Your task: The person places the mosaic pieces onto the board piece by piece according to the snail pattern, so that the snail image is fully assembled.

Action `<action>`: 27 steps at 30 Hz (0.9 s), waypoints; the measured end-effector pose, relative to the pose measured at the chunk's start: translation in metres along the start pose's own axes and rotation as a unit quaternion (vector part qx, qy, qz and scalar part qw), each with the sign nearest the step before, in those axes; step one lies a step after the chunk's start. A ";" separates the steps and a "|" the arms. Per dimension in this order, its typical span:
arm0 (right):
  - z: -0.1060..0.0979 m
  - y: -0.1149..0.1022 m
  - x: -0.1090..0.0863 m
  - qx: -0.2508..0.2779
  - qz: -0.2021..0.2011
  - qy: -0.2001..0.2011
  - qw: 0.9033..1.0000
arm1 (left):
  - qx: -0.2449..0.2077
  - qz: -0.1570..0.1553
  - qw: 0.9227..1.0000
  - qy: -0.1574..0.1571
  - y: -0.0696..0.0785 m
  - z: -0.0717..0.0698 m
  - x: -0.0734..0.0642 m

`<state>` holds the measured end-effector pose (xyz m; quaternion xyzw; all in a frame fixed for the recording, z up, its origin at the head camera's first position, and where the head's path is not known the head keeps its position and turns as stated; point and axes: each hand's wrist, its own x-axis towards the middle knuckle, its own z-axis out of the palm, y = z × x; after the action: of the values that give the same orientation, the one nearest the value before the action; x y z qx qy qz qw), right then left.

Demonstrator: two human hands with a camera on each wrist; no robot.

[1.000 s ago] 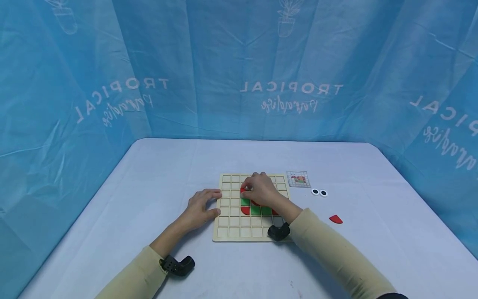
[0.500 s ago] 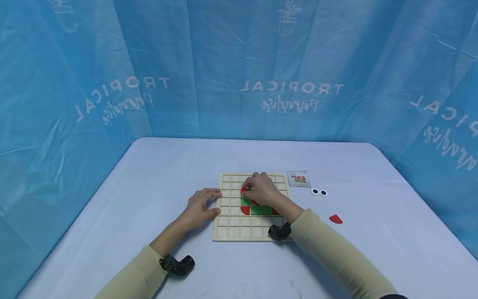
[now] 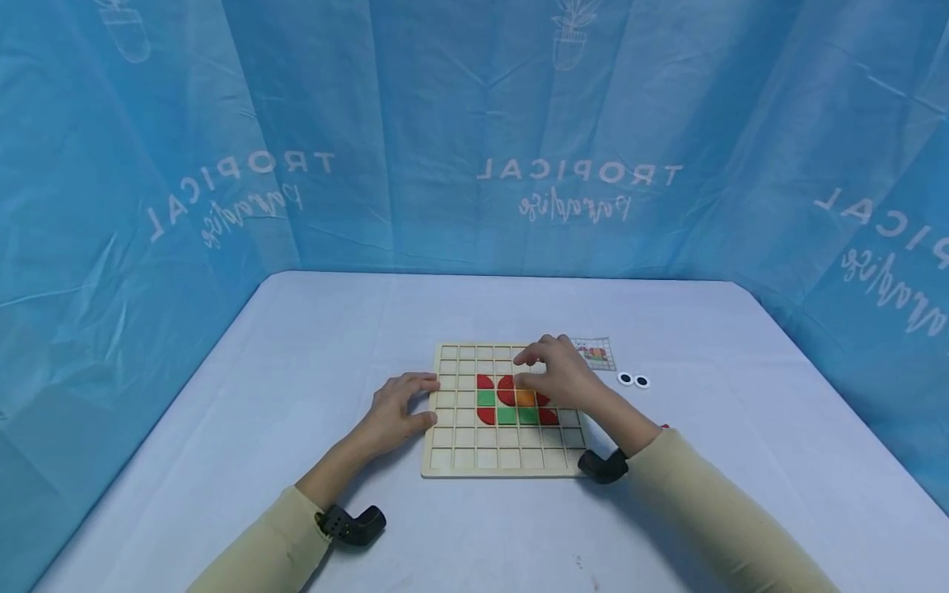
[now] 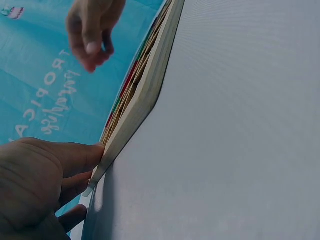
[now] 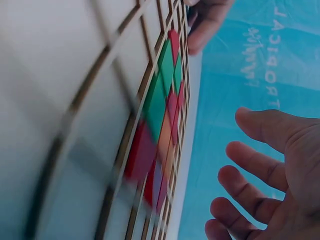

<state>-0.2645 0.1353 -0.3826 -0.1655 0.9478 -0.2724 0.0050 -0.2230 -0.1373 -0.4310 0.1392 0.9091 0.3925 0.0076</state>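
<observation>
A pale wooden grid board (image 3: 474, 461) lies flat on the table. Set in its cells are red curved pieces (image 3: 485, 416), green squares (image 3: 485, 399) and an orange square (image 3: 525, 399). My left hand (image 3: 400, 416) rests against the board's left edge, thumb and fingertips touching it. Above the right half of the board hovers my right hand (image 3: 559, 375), its fingers parted and bent, nothing between them. The right wrist view shows those fingers (image 5: 250, 192) apart from the board. Part of the upper right pattern is hidden behind this hand.
A small printed pattern card (image 3: 596, 354) lies beyond the board's right edge, partly covered by my right hand. Two eye discs (image 3: 633, 380) lie to its right. A loose red piece (image 3: 665, 427) barely shows behind my right sleeve. A blue curtain (image 3: 474, 123) surrounds the table.
My right hand has let go of the red piece at the pattern's upper left, moved right and spread its fingers. That piece now sits uncovered in its cell. My left hand has stayed put.
</observation>
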 end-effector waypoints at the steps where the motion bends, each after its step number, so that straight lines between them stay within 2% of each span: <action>1: -0.003 0.005 -0.004 -0.004 0.003 0.006 1.000 | 0.001 0.001 1.000 0.001 0.000 0.000 0.000; 7: -0.022 0.041 -0.037 -0.016 0.023 0.041 0.999 | -0.001 -0.002 1.000 0.001 -0.001 0.000 -0.001; 15: -0.047 0.090 -0.077 -0.036 0.080 0.050 0.995 | 0.001 -0.003 1.000 0.003 -0.001 0.000 0.000; 20: -0.056 0.116 -0.096 -0.057 0.090 0.045 0.993 | 0.001 -0.012 1.000 0.001 0.000 0.001 0.001; 27: -0.071 0.144 -0.115 -0.064 0.083 0.037 0.994 | -0.001 -0.016 1.000 -0.001 0.000 0.001 0.001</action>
<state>-0.2076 0.3233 -0.4062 -0.0765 0.9732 -0.2159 -0.0181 -0.2236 -0.1364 -0.4310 0.1250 0.9109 0.3930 0.0148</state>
